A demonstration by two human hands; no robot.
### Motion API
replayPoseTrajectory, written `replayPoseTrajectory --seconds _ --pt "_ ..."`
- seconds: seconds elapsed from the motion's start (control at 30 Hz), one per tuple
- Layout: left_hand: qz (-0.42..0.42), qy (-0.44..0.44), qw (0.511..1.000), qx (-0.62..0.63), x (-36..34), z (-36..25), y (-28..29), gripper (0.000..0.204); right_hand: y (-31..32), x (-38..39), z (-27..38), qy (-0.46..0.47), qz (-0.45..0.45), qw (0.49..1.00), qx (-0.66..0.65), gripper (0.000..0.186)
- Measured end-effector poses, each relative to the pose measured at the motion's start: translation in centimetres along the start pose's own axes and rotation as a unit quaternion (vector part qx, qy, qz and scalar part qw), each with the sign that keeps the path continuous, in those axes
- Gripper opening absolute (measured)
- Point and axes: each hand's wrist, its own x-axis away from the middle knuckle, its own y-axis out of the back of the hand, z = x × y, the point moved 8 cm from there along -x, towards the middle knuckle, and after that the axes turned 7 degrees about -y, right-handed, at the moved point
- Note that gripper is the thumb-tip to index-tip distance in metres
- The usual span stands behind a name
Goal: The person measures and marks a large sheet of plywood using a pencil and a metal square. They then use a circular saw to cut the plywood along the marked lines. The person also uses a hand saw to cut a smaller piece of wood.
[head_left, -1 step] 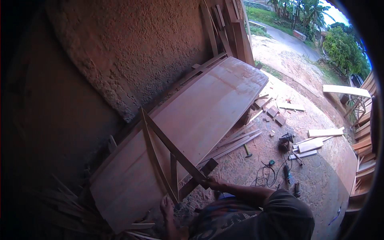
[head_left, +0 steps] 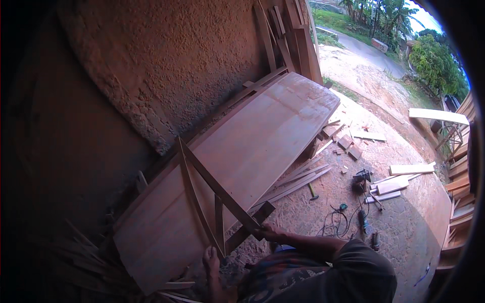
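Observation:
A triangular wooden frame [head_left: 219, 193] of narrow strips lies across a long wooden panel [head_left: 262, 136], its pointed end toward the wall. My right hand [head_left: 270, 233] is closed around the near right end of the frame, beside a short dark crosspiece [head_left: 250, 227]. At the frame's near left corner my left hand [head_left: 211, 258] is closed, with the thumb against the lower end of the slanting strip. The undersides of both hands are hidden.
A rough wall [head_left: 166, 65] runs along the panel's far side, with boards [head_left: 303, 53] leaning at its end. On the floor at right lie a green-handled hammer [head_left: 312, 191], corded power tools [head_left: 361, 179], offcuts [head_left: 348, 144] and pale planks [head_left: 391, 187]. Scrap strips [head_left: 86, 257] are heaped at lower left.

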Motion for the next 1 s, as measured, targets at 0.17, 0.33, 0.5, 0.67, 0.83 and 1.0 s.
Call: replayPoseTrajectory --seconds 0.17,0.33,0.5,0.67,0.83,1.0 --pt "-0.063 -0.055 0.992 -0.095 -1.3 -4.1 -3.1 0.047 2.5 1.5 2.9 0.011 0.037 0.998 -0.054 0.043" --pt "-0.035 0.004 0.999 0.001 -1.8 -5.5 -6.0 0.046 6.2 -0.5 1.4 -0.055 0.059 0.996 -0.036 0.043" --pt "-0.075 0.067 0.993 0.059 -1.2 -4.0 -4.2 0.042 4.4 -2.2 4.5 -0.066 0.111 0.992 -0.006 0.033" --pt "-0.024 0.183 0.979 0.09 -1.2 0.3 -2.2 0.05 -0.4 -2.3 4.7 -0.089 0.138 0.983 -0.081 0.026" --pt "-0.043 0.101 0.988 0.113 0.2 -1.4 0.7 0.053 -2.6 -3.1 3.3 -0.105 0.141 0.984 0.002 0.027" --pt "-0.131 0.09 0.985 0.067 1.0 4.3 2.5 0.051 -7.1 -3.8 4.7 -0.136 0.159 0.974 0.085 0.028"
